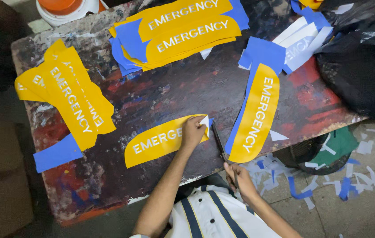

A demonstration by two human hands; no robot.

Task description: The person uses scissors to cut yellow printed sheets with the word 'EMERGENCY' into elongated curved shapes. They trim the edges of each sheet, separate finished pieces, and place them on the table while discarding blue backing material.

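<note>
- Paint-stained dark table (174, 88) fills the view, and paper scraps (328, 176) lie on the floor at the right.
- Your left hand (192, 132) presses on the right end of a yellow curved sticker (156, 142) near the front edge of the table; the fingers are curled together and pinch its white corner.
- Your right hand (236, 177) holds dark scissors (219, 142) by the handles, fingers closed around them; the blades point up, just beside the end of the sticker.
- Another yellow sticker on blue backing (256, 115) lies just right of the scissors.
- Piles of yellow stickers lie at the left (70, 97) and at the top (183, 31).
- Black plastic bag (363, 75) sits on the right corner.
</note>
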